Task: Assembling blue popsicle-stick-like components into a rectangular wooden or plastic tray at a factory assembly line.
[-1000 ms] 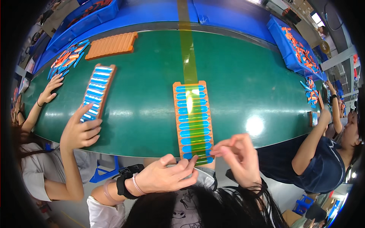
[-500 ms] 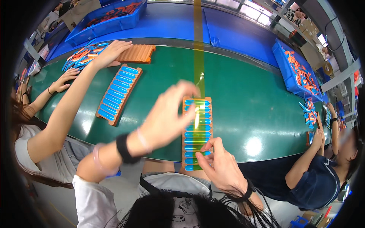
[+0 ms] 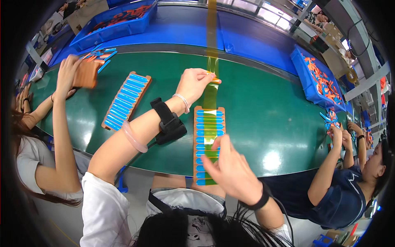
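Note:
A long strip of translucent yellow tape [image 3: 211,94] runs from the far side toward me, lying lengthwise over a brown grooved tray [image 3: 196,166] at the near table edge. Flat blue pieces [image 3: 200,133] fill the tray's grooves in a row. Beyond the tray's far end, my left hand [image 3: 195,84] pinches the tape at its fingertips, where an orange-looking edge shows; whether this is folded tape or a small tool I cannot tell. Over the tray's near half hovers my right hand [image 3: 234,171], slightly blurred, its thumb and forefinger apart and holding nothing visible.
Another filled tray [image 3: 127,101] lies to the left on the green table [image 3: 263,103]. A co-worker's hand [image 3: 66,76] there holds an empty tray [image 3: 86,74] near loose blue and orange pieces [image 3: 105,57]. Blue bins [image 3: 119,24] stand far left and right. A co-worker sits at right.
My left hand has moved up and away from the tray to the tape beyond it. My right thumb and forefinger have spread apart. The left co-worker has lifted the empty tray.

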The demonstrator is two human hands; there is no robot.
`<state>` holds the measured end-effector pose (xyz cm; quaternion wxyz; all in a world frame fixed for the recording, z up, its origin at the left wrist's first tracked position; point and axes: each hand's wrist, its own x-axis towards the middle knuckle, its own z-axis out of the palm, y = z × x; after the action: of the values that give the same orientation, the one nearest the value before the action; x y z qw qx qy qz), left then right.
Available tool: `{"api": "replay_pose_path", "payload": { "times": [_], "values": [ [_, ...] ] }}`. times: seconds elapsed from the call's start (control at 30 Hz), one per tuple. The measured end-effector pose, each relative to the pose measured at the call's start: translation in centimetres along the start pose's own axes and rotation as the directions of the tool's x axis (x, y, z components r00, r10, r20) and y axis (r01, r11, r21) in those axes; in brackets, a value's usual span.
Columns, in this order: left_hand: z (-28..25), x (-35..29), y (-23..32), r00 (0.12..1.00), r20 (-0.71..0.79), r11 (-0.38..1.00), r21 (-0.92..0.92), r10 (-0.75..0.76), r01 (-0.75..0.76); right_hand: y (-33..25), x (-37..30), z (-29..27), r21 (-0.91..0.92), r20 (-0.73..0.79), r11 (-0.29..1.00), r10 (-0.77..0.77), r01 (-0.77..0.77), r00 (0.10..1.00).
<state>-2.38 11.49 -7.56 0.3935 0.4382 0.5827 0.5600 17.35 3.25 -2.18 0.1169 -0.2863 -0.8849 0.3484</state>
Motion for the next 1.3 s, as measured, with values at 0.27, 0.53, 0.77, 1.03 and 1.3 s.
{"api": "replay_pose_path", "payload": {
  "times": [0.27,0.53,0.77,1.03,1.3],
  "values": [
    [1.3,-1.3,-0.3,0.995,-0.102,0.983,0.182,0.021,-0.002,2.3,10.8,-0.9,0.016,-0.269,0.985,0.167,-0.17,0.948],
    [1.2,-2.0,-0.2,0.976,-0.005,0.653,0.744,0.219,-0.143,2.9,7.2,-2.4,0.237,-0.367,0.969,0.161,-0.075,0.916],
    [-1.1,-2.2,4.3,0.934,0.21,0.854,0.498,-0.288,0.151,4.3,4.4,-3.6,0.007,-0.331,0.977,0.205,-0.215,0.921],
    [-5.1,-11.0,9.2,0.956,0.287,0.614,-0.745,-0.057,0.26,3.7,5.5,0.2,-0.354,0.152,0.921,-0.114,0.161,0.982],
    [-8.4,-16.1,2.9,0.968,-0.226,0.994,0.042,0.108,-0.101,4.9,5.9,-1.3,-0.6,0.225,0.79,0.018,0.124,0.974]
  ]
}}
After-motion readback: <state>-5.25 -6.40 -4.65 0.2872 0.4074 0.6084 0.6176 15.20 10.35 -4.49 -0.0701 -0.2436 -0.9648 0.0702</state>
